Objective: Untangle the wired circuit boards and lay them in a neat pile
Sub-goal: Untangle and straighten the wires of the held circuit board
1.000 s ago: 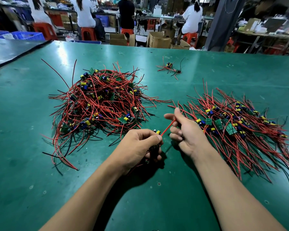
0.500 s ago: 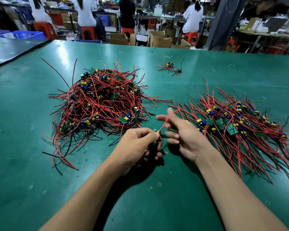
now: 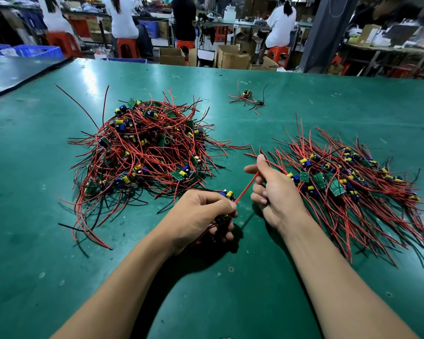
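A tangled heap of circuit boards with red and black wires (image 3: pixel 145 152) lies at the left of the green table (image 3: pixel 230 302). At the right lies a flatter pile of boards (image 3: pixel 348 182), its wires fanned out in rough alignment. My left hand (image 3: pixel 201 216) grips a small bunch of boards (image 3: pixel 227 194) between the two piles, just above the table. A red wire (image 3: pixel 246 187) runs taut from that bunch up to my right hand (image 3: pixel 272 189), which pinches it between thumb and forefinger. Most of the held bunch is hidden inside my fist.
One or two stray boards with wires (image 3: pixel 249 97) lie further back in the middle of the table. A dark mat (image 3: pixel 15 72) borders the table's far left. Beyond the far edge are cardboard boxes (image 3: pixel 233 57), stools and several seated people.
My right hand slid in toward my left hand along the red wire, then back out and up, drawing the wire taut. My left hand stayed in place.
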Demonstrator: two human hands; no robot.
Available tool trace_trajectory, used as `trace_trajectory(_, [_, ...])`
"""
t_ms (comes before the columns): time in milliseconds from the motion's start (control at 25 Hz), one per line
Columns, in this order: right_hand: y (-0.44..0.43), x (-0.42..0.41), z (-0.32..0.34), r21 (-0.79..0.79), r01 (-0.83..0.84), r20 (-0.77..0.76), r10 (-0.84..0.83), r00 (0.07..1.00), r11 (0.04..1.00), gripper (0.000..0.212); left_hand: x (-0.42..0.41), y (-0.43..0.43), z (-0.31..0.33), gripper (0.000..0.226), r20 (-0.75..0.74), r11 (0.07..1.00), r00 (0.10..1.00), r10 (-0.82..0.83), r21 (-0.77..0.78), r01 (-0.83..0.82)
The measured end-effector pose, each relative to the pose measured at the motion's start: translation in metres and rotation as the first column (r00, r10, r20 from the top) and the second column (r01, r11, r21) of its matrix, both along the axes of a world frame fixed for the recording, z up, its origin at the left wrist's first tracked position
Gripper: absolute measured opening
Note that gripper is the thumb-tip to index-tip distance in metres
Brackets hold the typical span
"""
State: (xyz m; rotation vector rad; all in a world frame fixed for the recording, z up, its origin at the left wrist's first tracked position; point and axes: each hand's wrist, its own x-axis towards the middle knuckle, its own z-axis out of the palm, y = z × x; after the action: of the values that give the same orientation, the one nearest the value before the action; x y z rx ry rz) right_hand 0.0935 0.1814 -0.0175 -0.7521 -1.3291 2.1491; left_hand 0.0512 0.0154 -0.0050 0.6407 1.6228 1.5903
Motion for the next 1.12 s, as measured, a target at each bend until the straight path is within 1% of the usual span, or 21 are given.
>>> trace_trajectory(80, [0.002,0.000,0.000,-0.016,0.030,-0.004,-0.030,1.000,0.999,0.042,0.000,-0.001,0.000,0.023,0.001,1.000,1.000,-0.011,-0.005,0.011])
trace_trajectory(120, [0.003,0.000,-0.001,0.048,0.047,0.021,-0.048,0.999,0.998,0.043,-0.001,-0.001,0.000,0.023,0.001,1.000,1.000,-0.012,-0.005,0.012])
trace_trajectory(200, [0.003,0.001,-0.004,0.275,0.066,0.100,-0.097,0.990,0.959,0.043,-0.001,-0.001,-0.001,0.024,-0.001,1.000,1.000,-0.017,-0.007,0.017])
trace_trajectory(240, [0.003,0.001,-0.005,0.345,0.064,0.121,-0.112,0.986,0.937,0.041,-0.001,-0.001,-0.001,0.024,0.000,1.000,1.000,-0.018,-0.008,0.018])
trace_trajectory(280, [0.003,0.002,-0.006,0.367,0.062,0.129,-0.116,0.985,0.928,0.039,-0.001,-0.001,-0.001,0.025,0.005,1.000,1.000,-0.017,-0.007,0.017])
trace_trajectory(440, [0.004,0.004,-0.005,0.302,0.046,0.095,-0.078,0.992,0.952,0.033,-0.001,-0.001,-0.002,0.021,0.042,1.000,0.999,-0.002,0.011,0.002])
trace_trajectory(520, [0.002,0.005,-0.001,0.246,0.062,0.046,-0.076,0.996,0.967,0.032,-0.001,0.000,-0.002,0.020,0.101,0.997,0.994,0.048,0.053,-0.054])
trace_trajectory(560, [0.001,0.006,0.000,0.225,0.075,0.025,-0.083,0.996,0.971,0.033,-0.002,0.002,-0.002,0.023,0.136,0.993,0.987,0.081,0.075,-0.092])
trace_trajectory(680, [-0.003,0.007,0.003,0.218,0.077,0.005,-0.080,0.997,0.973,0.044,-0.006,0.007,-0.001,0.050,0.260,0.980,0.954,0.152,0.087,-0.179])
trace_trajectory(800, [-0.006,0.006,0.002,0.263,0.057,0.012,-0.062,0.998,0.963,0.044,-0.009,0.008,0.002,0.069,0.347,0.982,0.928,0.132,0.083,-0.171])
trace_trajectory(920, [-0.006,0.006,0.001,0.317,0.044,0.028,-0.056,0.998,0.948,0.051,-0.011,0.008,0.002,0.076,0.378,0.982,0.919,0.113,0.096,-0.160])
trace_trajectory(1000, [-0.008,0.008,0.001,0.363,0.005,0.063,-0.030,0.998,0.932,0.043,-0.012,0.008,0.001,0.079,0.394,0.979,0.912,0.115,0.110,-0.171])
trace_trajectory(1080, [-0.011,0.011,0.001,0.467,-0.094,0.141,0.031,0.990,0.879,0.038,-0.012,0.008,0.000,0.080,0.411,0.975,0.905,0.107,0.135,-0.177])
trace_trajectory(1120, [-0.014,0.013,-0.001,0.541,-0.158,0.188,0.064,0.980,0.826,0.037,-0.013,0.008,-0.001,0.080,0.412,0.974,0.906,0.096,0.149,-0.171])
